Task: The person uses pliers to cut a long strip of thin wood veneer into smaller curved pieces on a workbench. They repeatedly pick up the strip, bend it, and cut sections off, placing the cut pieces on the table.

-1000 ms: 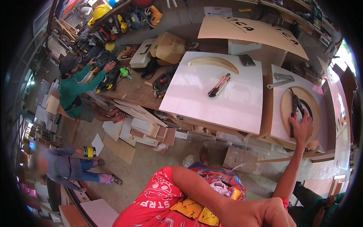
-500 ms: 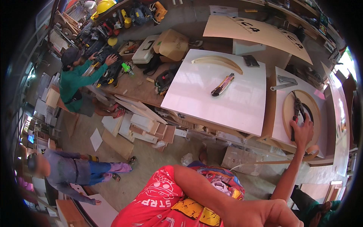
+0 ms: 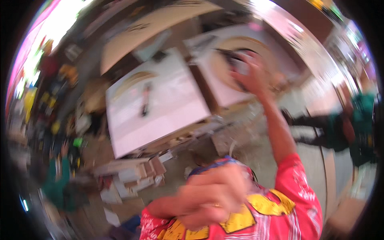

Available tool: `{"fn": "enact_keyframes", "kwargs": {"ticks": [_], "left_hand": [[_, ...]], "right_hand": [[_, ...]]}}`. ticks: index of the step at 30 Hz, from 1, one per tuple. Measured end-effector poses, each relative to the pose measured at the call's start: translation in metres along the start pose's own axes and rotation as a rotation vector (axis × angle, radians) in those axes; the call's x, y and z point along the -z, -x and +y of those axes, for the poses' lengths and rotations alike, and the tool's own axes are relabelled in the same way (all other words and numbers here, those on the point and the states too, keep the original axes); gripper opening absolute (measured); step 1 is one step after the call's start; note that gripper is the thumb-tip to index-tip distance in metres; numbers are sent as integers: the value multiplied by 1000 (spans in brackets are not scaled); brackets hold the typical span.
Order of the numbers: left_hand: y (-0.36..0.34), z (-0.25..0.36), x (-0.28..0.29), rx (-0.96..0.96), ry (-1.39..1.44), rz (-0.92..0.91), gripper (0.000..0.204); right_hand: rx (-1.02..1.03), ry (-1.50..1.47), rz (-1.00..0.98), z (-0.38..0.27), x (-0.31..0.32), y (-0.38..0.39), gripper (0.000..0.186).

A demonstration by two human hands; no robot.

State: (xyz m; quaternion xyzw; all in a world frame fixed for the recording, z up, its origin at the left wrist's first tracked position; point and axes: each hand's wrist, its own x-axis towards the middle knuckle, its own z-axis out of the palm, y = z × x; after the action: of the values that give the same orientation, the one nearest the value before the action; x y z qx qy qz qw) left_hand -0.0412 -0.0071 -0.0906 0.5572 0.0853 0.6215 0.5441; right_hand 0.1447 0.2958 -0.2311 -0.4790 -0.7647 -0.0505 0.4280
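Co-workers: one in green [image 3: 362,130] at the right edge, another in green [image 3: 58,182] at the left, both smeared by motion blur.
Tan sheet: a long tan sheet [image 3: 160,25] with dark print, beyond the panels.
Left panel: a glossy white panel [image 3: 160,124], tilted in view.
Right panel: a second white panel [image 3: 222,95], just beside it across a brown gap.
Oval: a tan oval piece [image 3: 217,70] on the right panel.
Strip: a curved tan strip [image 3: 132,79] on the left panel.
Tool: a dark plier-like tool [image 3: 229,55], over the oval.
Right hand: the person's right hand [image 3: 251,73] is at the tool, fingers partly spread; whether it grips cannot be told.
Left hand: the left hand [image 3: 212,196] is before the shirt, fingers seemingly curled; blur hides any hold.
Knife: a slim cutter [image 3: 146,100] on the left panel.
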Motion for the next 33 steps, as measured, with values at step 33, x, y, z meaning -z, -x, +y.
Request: {"fn": "enact_keyframes", "kwargs": {"ticks": [33], "left_hand": [[97,-81,-2,688,-1160,5,22]], "right_hand": [[-763,-679,20,148,56,217,40]]}}
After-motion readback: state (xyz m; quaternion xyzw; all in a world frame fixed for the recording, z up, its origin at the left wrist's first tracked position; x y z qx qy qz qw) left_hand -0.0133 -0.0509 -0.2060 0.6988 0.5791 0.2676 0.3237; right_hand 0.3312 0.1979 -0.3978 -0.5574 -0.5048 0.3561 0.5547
